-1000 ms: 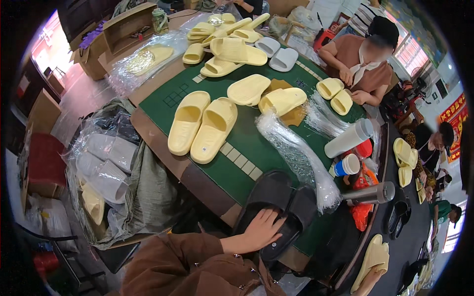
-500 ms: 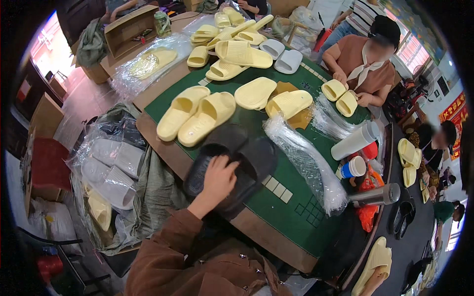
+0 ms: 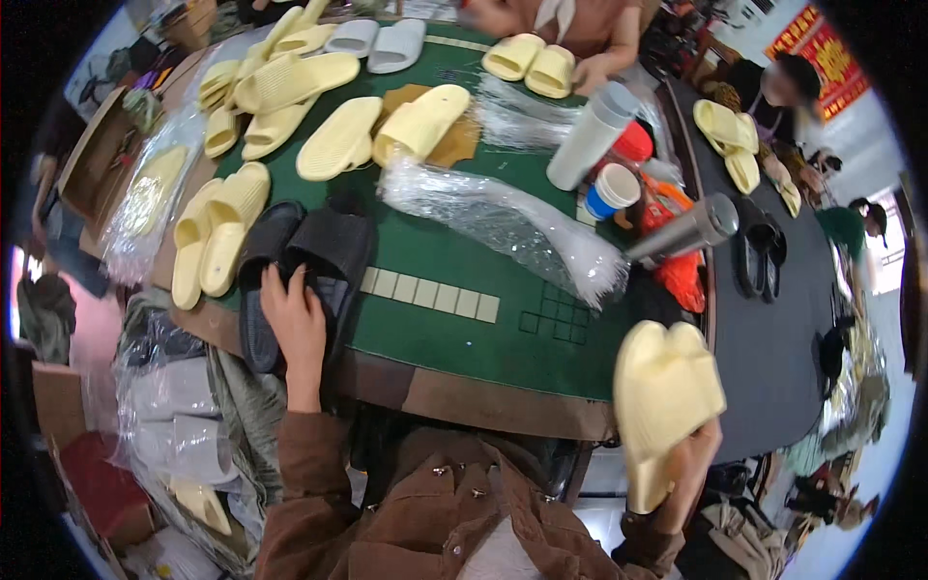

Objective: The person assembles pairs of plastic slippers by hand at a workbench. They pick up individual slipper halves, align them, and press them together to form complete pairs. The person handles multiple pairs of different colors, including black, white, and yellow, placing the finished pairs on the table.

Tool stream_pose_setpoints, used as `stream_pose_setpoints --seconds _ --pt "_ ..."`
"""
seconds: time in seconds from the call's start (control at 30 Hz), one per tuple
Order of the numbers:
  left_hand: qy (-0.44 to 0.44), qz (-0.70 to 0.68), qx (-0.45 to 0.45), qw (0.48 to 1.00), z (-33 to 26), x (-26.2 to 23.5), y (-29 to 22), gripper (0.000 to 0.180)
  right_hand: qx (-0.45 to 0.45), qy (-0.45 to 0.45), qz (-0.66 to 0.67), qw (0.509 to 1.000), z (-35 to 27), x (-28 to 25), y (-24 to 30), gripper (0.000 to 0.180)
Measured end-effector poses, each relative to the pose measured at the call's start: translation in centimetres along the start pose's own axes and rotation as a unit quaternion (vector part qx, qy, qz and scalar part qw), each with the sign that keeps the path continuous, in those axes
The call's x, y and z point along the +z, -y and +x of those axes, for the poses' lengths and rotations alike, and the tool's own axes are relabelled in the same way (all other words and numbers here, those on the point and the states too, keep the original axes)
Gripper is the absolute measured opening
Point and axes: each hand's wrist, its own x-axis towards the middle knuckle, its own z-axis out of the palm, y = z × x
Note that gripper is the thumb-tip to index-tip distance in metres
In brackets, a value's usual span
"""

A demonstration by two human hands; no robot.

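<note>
Near the table's left front edge, a pair of black slide sandals (image 3: 346, 240) stands side by side on the green top. My left hand (image 3: 295, 319) reaches over the pair, its fingers gripping the inner edges where the two soles meet. At the lower right, my right hand (image 3: 696, 454) holds pale yellow slide sandals (image 3: 662, 387) up off the table, just past its right front corner; the fingers are partly hidden behind them. Another yellow pair (image 3: 230, 227) rests just left of the black one. Two more yellow slides (image 3: 422, 121) lie farther back, partly on a brown piece.
Clear plastic bags (image 3: 503, 217) stretch across the table's middle. A white tumbler (image 3: 593, 135), a paper cup (image 3: 613, 190) and a steel bottle (image 3: 684, 230) crowd its right side. Yellow slides (image 3: 295, 82) are heaped far left. Across the table, a person (image 3: 580, 29) handles a yellow pair.
The view has swung right. My left hand's black slides, blurred at the table's edge before, now rest beside the yellow pair. My right hand with its yellow slides has come further into view.
</note>
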Motion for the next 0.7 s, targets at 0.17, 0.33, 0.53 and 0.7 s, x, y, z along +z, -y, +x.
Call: stream_pose_setpoints --seconds 0.17,0.33,0.53,0.7 --pt "-0.031 -0.127 -0.009 0.991 -1.4 -3.7 -5.4 0.032 -0.042 0.116 -0.214 0.969 0.3 6.0 -3.9 0.022" --pt "0.103 -0.318 -0.006 0.942 -5.2 -5.8 -10.8 0.034 -0.015 0.147 -0.1 0.984 1.1 14.7 -3.2 0.026" --pt "0.233 -0.397 0.02 0.888 -8.7 -4.3 -14.8 0.067 -0.144 0.159 -0.023 0.976 -0.8 14.2 -3.6 0.036" --pt "0.263 -0.371 0.053 0.889 -8.5 -3.3 -15.5 0.07 -0.09 0.074 -0.135 0.984 1.6 11.3 -5.9 0.058"
